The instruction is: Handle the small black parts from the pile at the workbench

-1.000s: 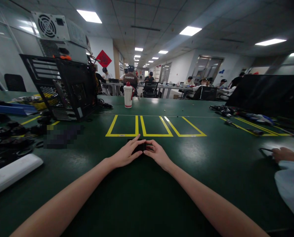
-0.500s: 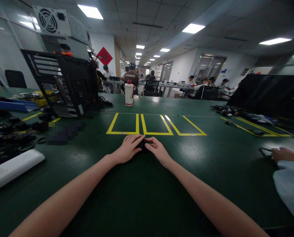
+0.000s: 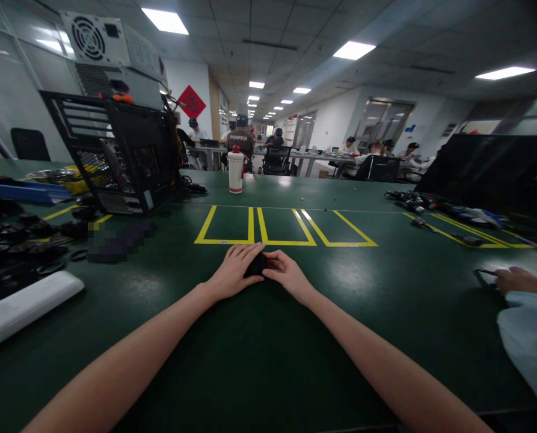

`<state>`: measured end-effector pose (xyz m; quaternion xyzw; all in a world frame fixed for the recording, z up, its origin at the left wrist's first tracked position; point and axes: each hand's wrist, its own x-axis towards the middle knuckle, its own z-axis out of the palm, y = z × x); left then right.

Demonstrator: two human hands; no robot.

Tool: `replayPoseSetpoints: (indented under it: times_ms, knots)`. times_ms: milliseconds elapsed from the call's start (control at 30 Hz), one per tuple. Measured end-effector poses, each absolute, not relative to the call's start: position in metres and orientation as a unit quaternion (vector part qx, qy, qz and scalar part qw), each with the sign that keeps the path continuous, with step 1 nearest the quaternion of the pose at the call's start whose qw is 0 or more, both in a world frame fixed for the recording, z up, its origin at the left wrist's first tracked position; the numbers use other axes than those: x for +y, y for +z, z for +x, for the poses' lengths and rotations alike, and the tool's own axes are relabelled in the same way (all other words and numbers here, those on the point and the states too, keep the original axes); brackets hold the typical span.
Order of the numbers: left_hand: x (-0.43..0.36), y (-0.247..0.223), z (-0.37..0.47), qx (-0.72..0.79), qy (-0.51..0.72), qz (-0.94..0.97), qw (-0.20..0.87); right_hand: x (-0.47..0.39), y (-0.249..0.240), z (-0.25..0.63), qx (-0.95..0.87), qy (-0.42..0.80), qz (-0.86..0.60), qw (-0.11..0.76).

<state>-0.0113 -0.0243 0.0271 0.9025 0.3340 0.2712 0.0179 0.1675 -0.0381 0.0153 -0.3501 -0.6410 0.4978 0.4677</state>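
Note:
A small black object (image 3: 256, 265) with a ridged-looking surface lies on the green tabletop (image 3: 268, 349), just in front of the yellow tape outlines. Its exact kind is too dark to make out. My left hand (image 3: 234, 272) is curved over its left side, fingers across the top and thumb along the near edge. From the right, my right hand (image 3: 288, 275) pinches at its edge with thumb and fingertips. Much of the object is hidden beneath my left fingers.
Yellow tape outlines (image 3: 281, 244) mark the table, with a white bottle (image 3: 236, 172) behind them. At left are a black computer case (image 3: 133, 156), dark cables and a long white object (image 3: 29, 310). Another person's hand (image 3: 523, 281) holds something dark at right.
My left fingers have shifted slightly, and more of the black object shows between my hands. My right fingertips have moved a little left along it.

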Motion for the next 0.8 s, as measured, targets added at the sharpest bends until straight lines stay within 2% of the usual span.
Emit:
replayPoseSetpoints:
  times_ms: [433, 667, 800]
  knots:
    - [-0.017, 0.024, -0.008, 0.342, 0.272, 0.899, 0.015, -0.033, 0.014, 0.163, -0.600, 0.482, -0.395, 0.503]
    - [-0.013, 0.021, -0.006, 0.339, 0.288, 0.895, 0.014, -0.034, 0.012, 0.166, -0.599, 0.523, -0.340, 0.502]
    - [-0.012, 0.021, -0.006, 0.346, 0.287, 0.893, 0.009, -0.037, 0.015, 0.164, -0.600, 0.496, -0.363, 0.512]
